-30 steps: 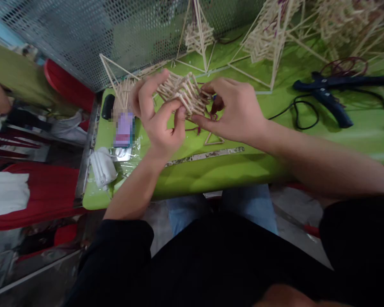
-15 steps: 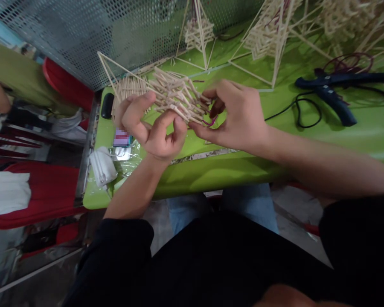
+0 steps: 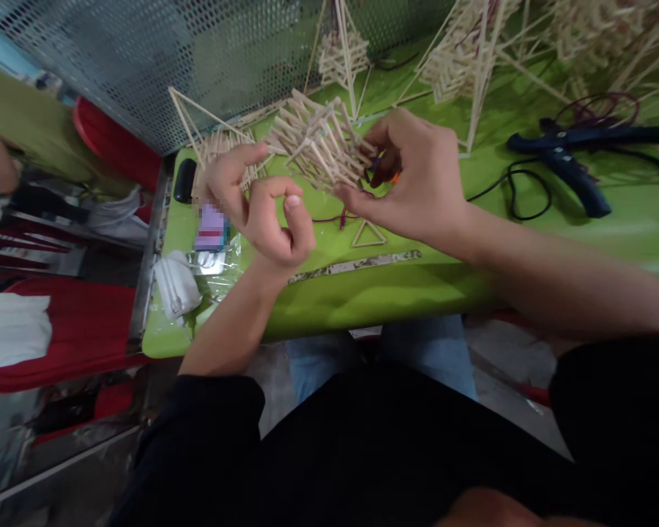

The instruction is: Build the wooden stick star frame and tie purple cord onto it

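Observation:
My right hand (image 3: 417, 176) grips the right end of a structure of stacked thin wooden sticks (image 3: 324, 143), thumb below and fingers above, holding it over the table. Something orange and blue (image 3: 396, 176) shows partly behind those fingers. My left hand (image 3: 269, 208) is just left of and below the structure, apart from it, with thumb and index tips drawn together in a pinch. Whatever lies between them, if anything, is too small to see. Below the structure, a small stick triangle (image 3: 369, 233) and purple thread (image 3: 341, 217) lie on the green table (image 3: 329, 304).
More stick structures (image 3: 343, 58) stand along the back. A dark blue glue gun (image 3: 563, 150) with a black cord lies right. A patterned strip (image 3: 356, 265) crosses the front. Left are a phone (image 3: 211, 227), a white charger (image 3: 176, 285) and a black case (image 3: 184, 181). A perforated metal panel (image 3: 159, 66) rises behind.
The stick structure has turned and moved up and right in my right hand. My left fingers have come off it, and the small triangle shows again.

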Motion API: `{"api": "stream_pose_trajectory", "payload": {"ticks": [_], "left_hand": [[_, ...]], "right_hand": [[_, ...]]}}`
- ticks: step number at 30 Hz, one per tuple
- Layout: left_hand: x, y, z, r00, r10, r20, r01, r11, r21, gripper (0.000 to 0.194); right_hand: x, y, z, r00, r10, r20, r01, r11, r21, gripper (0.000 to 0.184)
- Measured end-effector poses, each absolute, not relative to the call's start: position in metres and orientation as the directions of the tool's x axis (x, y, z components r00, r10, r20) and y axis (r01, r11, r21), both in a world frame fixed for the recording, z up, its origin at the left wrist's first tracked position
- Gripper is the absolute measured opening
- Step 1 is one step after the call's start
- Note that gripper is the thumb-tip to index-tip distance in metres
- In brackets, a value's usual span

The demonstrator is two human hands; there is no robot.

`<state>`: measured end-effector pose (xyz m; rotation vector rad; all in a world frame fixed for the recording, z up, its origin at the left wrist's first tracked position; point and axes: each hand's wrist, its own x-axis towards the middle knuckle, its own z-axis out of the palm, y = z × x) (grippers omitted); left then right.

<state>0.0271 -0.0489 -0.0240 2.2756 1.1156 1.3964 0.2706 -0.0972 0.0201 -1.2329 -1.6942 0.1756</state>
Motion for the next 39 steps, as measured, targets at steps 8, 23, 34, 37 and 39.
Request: {"api": "stream_pose_trajectory", "payload": {"ticks": [8, 23, 34, 37, 39], "left_hand": [[0.018, 0.0, -0.013, 0.044, 0.608, 0.793, 0.527, -0.688, 0.499, 0.057], [0.024, -0.012, -0.001, 0.025, 0.611, 0.791, 0.416, -0.726, 0.548, 0.059], [0.022, 0.003, -0.01, 0.178, 0.675, 0.716, 0.452, -0.703, 0.55, 0.04], [0.021, 0.011, -0.019, 0.179, 0.606, 0.775, 0.512, -0.73, 0.453, 0.04], [0.021, 0.01, -0.02, 0.18, 0.597, 0.782, 0.525, -0.73, 0.437, 0.039]], "right_hand": [[0.278, -0.086, 0.011, 0.026, 0.766, 0.642, 0.652, 0.474, -0.592, 0.041], [0.29, -0.06, -0.012, -0.058, 0.758, 0.65, 0.576, 0.557, -0.598, 0.05], [0.292, -0.067, -0.005, -0.11, 0.72, 0.685, 0.598, 0.598, -0.533, 0.052], [0.293, -0.067, -0.005, -0.139, 0.691, 0.709, 0.617, 0.62, -0.484, 0.05], [0.293, -0.067, -0.005, -0.15, 0.689, 0.709, 0.623, 0.623, -0.473, 0.05]]}}
